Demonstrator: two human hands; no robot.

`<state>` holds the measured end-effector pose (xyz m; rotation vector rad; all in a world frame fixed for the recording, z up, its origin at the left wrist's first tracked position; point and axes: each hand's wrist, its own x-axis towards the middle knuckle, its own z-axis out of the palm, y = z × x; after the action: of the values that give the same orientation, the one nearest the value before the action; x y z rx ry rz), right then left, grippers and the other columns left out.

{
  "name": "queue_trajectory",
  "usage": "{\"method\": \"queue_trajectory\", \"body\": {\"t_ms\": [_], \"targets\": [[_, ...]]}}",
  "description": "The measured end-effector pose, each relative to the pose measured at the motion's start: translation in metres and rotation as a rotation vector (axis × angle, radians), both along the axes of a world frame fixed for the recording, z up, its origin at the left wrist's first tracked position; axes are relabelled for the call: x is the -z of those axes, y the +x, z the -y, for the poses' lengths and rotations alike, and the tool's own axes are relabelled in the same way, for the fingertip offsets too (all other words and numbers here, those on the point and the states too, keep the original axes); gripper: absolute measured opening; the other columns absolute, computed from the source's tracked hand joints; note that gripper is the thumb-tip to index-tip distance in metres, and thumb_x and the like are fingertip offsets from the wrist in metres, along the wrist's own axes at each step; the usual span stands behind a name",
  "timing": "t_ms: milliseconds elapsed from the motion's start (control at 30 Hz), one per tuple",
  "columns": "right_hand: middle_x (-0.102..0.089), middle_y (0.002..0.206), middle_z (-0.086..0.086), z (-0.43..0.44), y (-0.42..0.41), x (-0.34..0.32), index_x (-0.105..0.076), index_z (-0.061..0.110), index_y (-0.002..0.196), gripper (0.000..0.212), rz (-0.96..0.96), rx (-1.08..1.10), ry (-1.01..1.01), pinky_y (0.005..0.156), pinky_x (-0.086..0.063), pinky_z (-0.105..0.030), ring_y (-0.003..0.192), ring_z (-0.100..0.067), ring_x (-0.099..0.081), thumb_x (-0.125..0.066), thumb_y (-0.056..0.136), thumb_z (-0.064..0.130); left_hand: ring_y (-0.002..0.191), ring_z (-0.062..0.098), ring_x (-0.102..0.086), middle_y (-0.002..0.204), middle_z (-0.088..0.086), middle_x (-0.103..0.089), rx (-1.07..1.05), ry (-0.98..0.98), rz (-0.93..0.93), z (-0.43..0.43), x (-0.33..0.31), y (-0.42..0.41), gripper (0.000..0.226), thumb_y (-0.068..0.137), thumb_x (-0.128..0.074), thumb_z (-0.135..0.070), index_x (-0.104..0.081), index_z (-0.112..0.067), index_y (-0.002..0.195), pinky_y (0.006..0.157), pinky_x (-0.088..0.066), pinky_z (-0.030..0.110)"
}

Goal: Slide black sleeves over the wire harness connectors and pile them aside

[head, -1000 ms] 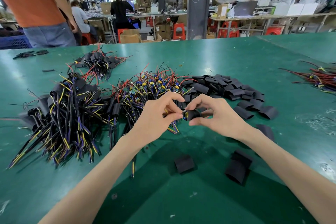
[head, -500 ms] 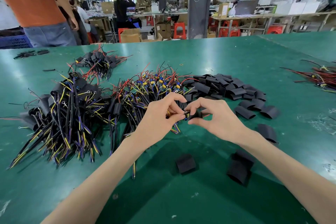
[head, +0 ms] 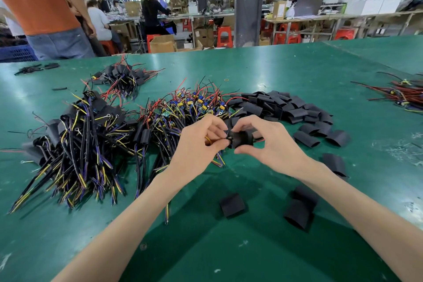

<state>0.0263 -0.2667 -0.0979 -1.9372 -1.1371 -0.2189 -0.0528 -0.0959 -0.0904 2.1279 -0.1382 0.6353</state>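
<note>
Left hand (head: 196,144) pinches the harness wires (head: 208,140) to steady the connector (head: 229,139); fingers of the right hand (head: 274,146) grip the black sleeve (head: 241,138) (mouth squeezed open) for sliding on

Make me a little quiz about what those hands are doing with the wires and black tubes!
1. True or false: the right hand holds a black sleeve.
2. The left hand pinches: A) a wire harness, B) a pen, C) a cup.
3. Fill in: the table is coloured ____.
Key: 1 true; 2 A; 3 green.
</note>
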Motion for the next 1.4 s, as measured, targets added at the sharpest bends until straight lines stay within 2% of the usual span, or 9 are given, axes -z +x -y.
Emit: {"method": "queue_trajectory", "body": {"t_ms": [67,233,367,500,600,700,933,1200,1400], "targets": [[-0.066,0.106,0.006,0.002,0.001,-0.001,-0.063,0.013,0.111,0.046,0.042,0.023,-0.049,0.084,-0.041,-0.008,0.096,0.0,-0.057,-0.082,0.069,0.017,0.071,0.0,-0.06,0.077,-0.008,-0.066,0.006,0.015,0.016,0.001,-0.001,-0.001,0.032,0.072,-0.076,0.001,-0.058,-0.022,0.086,0.069,-0.048,0.011],[-0.066,0.101,-0.002,0.003,-0.001,-0.003,-0.069,0.009,0.105,0.037,0.177,0.026,-0.072,0.084,-0.044,-0.021,0.091,-0.012,-0.058,-0.081,0.072,0.017,0.072,0.003,-0.062,0.078,-0.006,-0.067,0.02,0.035,0.042,-0.001,-0.003,-0.003,0.028,0.075,-0.074,0.002,-0.059,-0.018,0.089,0.071,-0.051,0.018],[-0.067,0.094,-0.002,0.003,0.0,-0.005,-0.07,0.008,0.102,0.033,0.151,0.002,-0.057,0.077,-0.041,-0.013,0.081,-0.006,-0.055,-0.081,0.072,0.016,0.069,0.006,-0.061,0.077,-0.005,-0.068,0.042,0.049,0.051,-0.002,-0.004,-0.003,0.029,0.075,-0.074,0.002,-0.059,-0.015,0.093,0.07,-0.053,0.024],[-0.068,0.091,-0.004,0.005,-0.001,-0.007,-0.071,0.008,0.102,0.032,0.009,-0.044,-0.016,0.077,-0.052,-0.039,0.081,-0.02,-0.063,-0.08,0.071,0.011,0.068,0.005,-0.062,0.076,-0.007,-0.069,0.077,0.097,0.065,-0.004,-0.004,-0.004,0.027,0.076,-0.074,0.002,-0.059,-0.01,0.096,0.07,-0.054,0.027],[-0.069,0.091,-0.001,0.005,-0.002,-0.009,-0.071,0.011,0.102,0.033,-0.036,-0.055,-0.009,0.076,-0.052,-0.045,0.082,-0.02,-0.065,-0.08,0.071,0.011,0.065,0.004,-0.061,0.075,-0.007,-0.07,0.089,0.13,0.07,-0.005,-0.004,-0.004,0.028,0.077,-0.074,0.0,-0.058,-0.013,0.096,0.067,-0.051,0.019],[-0.069,0.091,-0.001,0.003,-0.003,-0.009,-0.072,0.013,0.102,0.032,-0.046,-0.067,0.001,0.077,-0.053,-0.041,0.081,-0.017,-0.065,-0.081,0.07,0.01,0.066,0.003,-0.062,0.076,-0.009,-0.069,0.089,0.148,0.058,-0.005,-0.004,-0.003,0.03,0.077,-0.073,0.0,-0.058,-0.015,0.098,0.069,-0.05,0.016],[-0.069,0.098,-0.002,0.0,-0.002,-0.006,-0.072,0.008,0.101,0.034,0.179,-0.001,0.005,0.083,-0.041,-0.007,0.09,-0.005,-0.058,-0.082,0.068,0.012,0.068,0.003,-0.061,0.079,-0.008,-0.065,0.02,0.04,0.035,-0.003,-0.004,-0.003,0.04,0.075,-0.073,0.002,-0.056,-0.027,0.096,0.067,-0.05,0.014],[-0.063,0.115,-0.001,-0.001,-0.003,-0.001,-0.068,0.01,0.112,0.04,0.258,0.028,0.003,0.098,-0.043,-0.029,0.106,-0.009,-0.057,-0.078,0.074,0.02,0.066,0.007,-0.066,0.074,-0.009,-0.069,0.009,-0.016,0.019,-0.003,-0.004,-0.003,0.038,0.076,-0.071,0.002,-0.057,-0.03,0.091,0.068,-0.051,0.018],[-0.041,0.142,-0.006,0.005,0.003,-0.005,-0.053,0.007,0.129,0.046,0.333,0.182,0.043,0.112,-0.027,-0.036,0.132,-0.019,-0.037,-0.061,0.088,0.027,0.062,0.008,-0.064,0.073,-0.009,-0.064,-0.291,0.014,0.292,-0.038,-0.039,-0.005,0.032,0.08,-0.068,-0.007,-0.053,-0.035,0.087,0.064,-0.051,0.021]]}}
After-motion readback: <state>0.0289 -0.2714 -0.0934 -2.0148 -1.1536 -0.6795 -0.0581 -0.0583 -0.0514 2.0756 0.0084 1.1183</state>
